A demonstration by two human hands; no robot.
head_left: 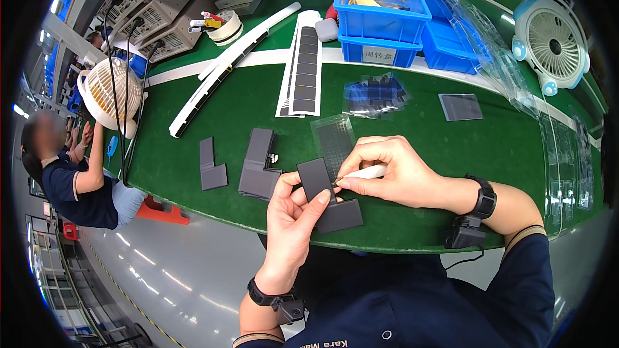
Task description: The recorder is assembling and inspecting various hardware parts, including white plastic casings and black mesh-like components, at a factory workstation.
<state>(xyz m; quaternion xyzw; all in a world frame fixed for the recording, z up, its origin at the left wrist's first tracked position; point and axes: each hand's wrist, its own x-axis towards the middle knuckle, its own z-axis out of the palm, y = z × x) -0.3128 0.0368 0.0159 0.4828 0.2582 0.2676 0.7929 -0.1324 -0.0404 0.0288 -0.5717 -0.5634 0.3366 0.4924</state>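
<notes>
Left hand (287, 219): it's gripping a dark grey L-shaped piece (314, 177), thumb pressing on the face and fingers curling behind.
Right hand (403, 171): fingertips are pinching a slim white tool (372, 172), aiming it at the piece's inner side. Can't really tell if the tip is touching, the fingers are hiding it.
The piece: it's hanging in the left hand's grip, just over the near edge of the green workbench (412, 225), around the middle.
Spare pieces: a stack of similar dark pieces (259, 148) is sitting just left of the hands, and a single L-shaped one (214, 175) is lying further toward the left edge.
Plastic bits: a clear gridded sheet (332, 135) is lying right behind the hands, a pile of bluish films (376, 95) is spreading further back, and a grey square sheet (461, 107) is lying over toward the right edge.
Strips: white strips with dark panels (306, 67) are running back toward the far edge.
Bins: blue bins (380, 20) are standing toward the far edge, the top one holding yellowish bits.
Fans: one white fan (109, 93) is sitting by the left edge, another white-and-blue fan (554, 45) is standing near the far right corner.
Neighbour: a co-worker (80, 183) is sitting past the left edge.
</notes>
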